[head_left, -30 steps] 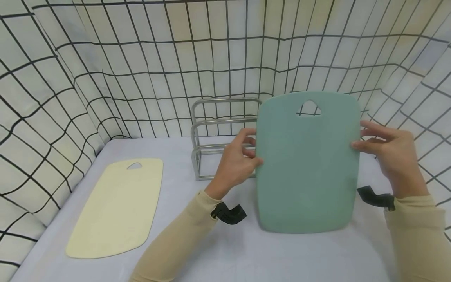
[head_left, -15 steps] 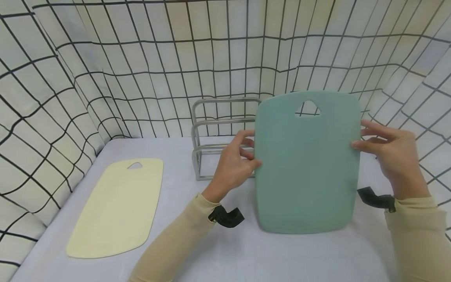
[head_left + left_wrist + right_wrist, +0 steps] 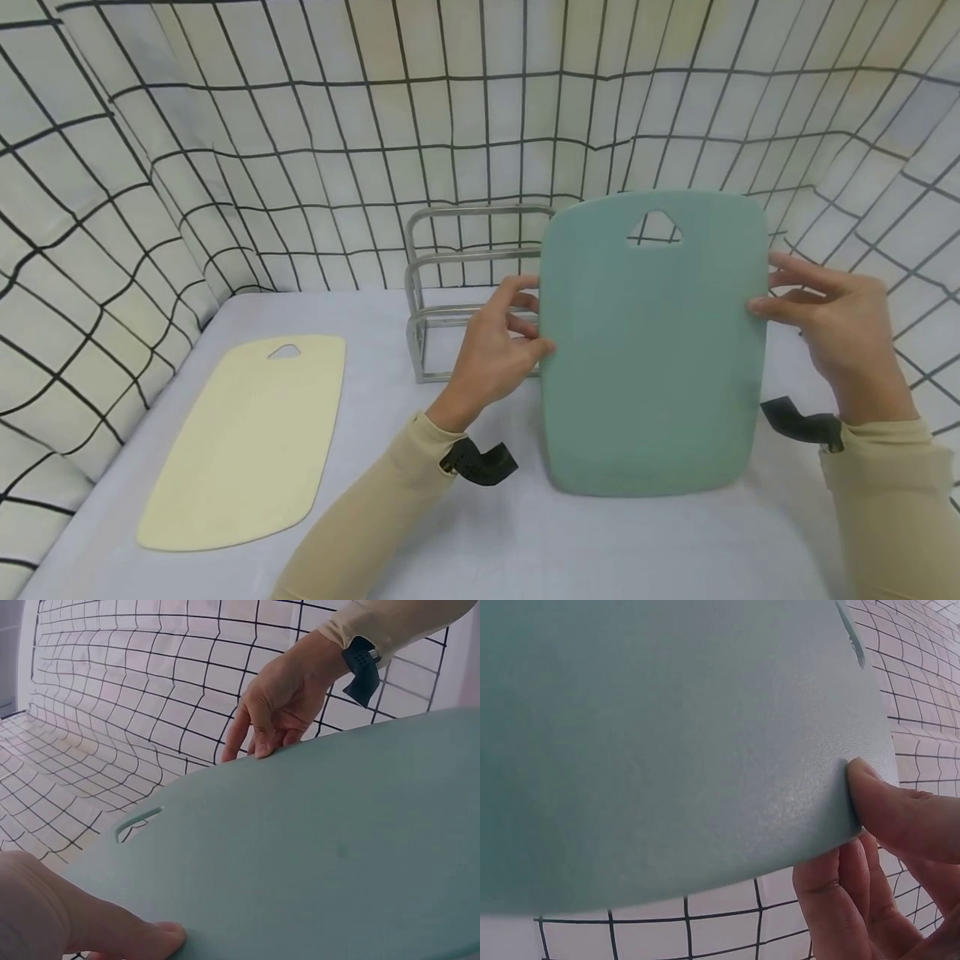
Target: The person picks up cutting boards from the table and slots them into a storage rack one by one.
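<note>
A green cutting board (image 3: pixel 652 358) stands nearly upright before me in the head view, its cut-out handle hole at the top. My left hand (image 3: pixel 495 354) pinches its left edge, thumb on the near face and fingers behind. On the opposite edge my right hand (image 3: pixel 836 325) pinches it the same way, a little higher. The right wrist view shows the right thumb (image 3: pixel 885 802) pressed on the board's face with the fingers curled behind. In the left wrist view the left thumb (image 3: pixel 142 937) lies on the near edge.
Behind the left hand stands a metal wire rack (image 3: pixel 480 257), partly hidden by the green board. A cream cutting board (image 3: pixel 247 442) lies flat on the white table (image 3: pixel 465 558) at left. Grid-patterned cloth walls (image 3: pixel 300 117) enclose the back and sides.
The green board's left edge has shifted very slightly left, and my left hand with it. Both hands keep their grip. The whole head view has moved a touch.
</note>
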Available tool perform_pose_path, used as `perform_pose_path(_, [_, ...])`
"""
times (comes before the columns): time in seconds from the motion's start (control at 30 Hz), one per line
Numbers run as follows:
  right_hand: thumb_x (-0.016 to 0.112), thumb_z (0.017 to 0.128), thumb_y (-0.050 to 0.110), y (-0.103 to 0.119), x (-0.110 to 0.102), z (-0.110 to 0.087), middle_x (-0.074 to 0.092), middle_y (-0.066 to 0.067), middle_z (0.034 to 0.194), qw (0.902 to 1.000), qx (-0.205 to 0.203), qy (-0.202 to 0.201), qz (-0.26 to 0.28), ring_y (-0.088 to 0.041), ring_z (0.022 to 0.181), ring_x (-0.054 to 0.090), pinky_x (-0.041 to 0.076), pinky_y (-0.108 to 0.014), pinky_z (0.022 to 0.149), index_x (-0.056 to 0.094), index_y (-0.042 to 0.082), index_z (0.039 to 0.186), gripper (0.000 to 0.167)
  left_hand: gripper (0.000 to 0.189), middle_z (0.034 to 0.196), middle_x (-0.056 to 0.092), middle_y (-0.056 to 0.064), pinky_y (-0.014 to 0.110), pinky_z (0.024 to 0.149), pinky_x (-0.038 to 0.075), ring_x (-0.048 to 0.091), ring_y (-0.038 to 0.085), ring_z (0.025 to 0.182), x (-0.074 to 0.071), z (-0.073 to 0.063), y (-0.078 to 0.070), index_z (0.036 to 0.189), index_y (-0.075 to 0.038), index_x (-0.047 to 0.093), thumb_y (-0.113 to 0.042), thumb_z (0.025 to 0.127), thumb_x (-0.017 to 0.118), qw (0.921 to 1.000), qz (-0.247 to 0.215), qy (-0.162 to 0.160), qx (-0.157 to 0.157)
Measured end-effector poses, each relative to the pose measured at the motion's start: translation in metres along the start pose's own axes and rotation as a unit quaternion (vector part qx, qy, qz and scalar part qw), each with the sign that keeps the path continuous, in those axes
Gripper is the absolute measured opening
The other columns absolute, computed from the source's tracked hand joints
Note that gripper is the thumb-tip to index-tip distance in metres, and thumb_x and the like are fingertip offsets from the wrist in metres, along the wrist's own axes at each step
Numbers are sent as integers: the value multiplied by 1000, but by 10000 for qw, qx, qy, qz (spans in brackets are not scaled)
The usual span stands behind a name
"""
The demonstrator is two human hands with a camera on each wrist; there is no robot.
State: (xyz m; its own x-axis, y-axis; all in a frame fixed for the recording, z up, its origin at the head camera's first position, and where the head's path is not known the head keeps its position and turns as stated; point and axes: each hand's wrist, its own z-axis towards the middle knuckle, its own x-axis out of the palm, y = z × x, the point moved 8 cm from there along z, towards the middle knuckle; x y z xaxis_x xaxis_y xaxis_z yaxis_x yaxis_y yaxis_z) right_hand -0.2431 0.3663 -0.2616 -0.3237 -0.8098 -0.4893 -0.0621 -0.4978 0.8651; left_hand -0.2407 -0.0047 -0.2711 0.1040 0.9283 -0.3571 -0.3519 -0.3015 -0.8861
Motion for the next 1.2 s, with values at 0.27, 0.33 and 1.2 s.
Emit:
perform_pose_path(0.27, [87, 83, 32, 4, -1, -2, 61, 25, 111, 9996, 134, 81, 235, 7, 94, 63, 23, -64, 128, 52, 33, 151, 77, 67, 124, 65, 9, 37, 80, 65, 72, 26, 99, -4, -1, -4, 143, -21, 53, 3, 85, 77, 10000, -65, -19, 10])
perform_pose_path(0.33, [88, 83, 30, 5, -1, -3, 62, 24, 112, 9995, 113, 97, 274, 7, 93, 65, 26, -60, 129, 52, 32, 151, 77, 67, 124, 65, 9, 37, 81, 65, 72, 26, 99, -5, -2, -4, 143, -21, 53, 3, 85, 77, 10000, -70, -12, 22])
perform_pose_path(1.2, [86, 84, 30, 9, -8, -9, 63, 24, 111, 9997, -20, -130, 184, 7, 93, 65, 24, -66, 128, 54, 37, 148, 72, 63, 122, 64, 12, 37, 87, 65, 71, 28, 98, -7, -4, -12, 140, -16, 55, 5, 84, 75, 9994, -189, -20, 301])
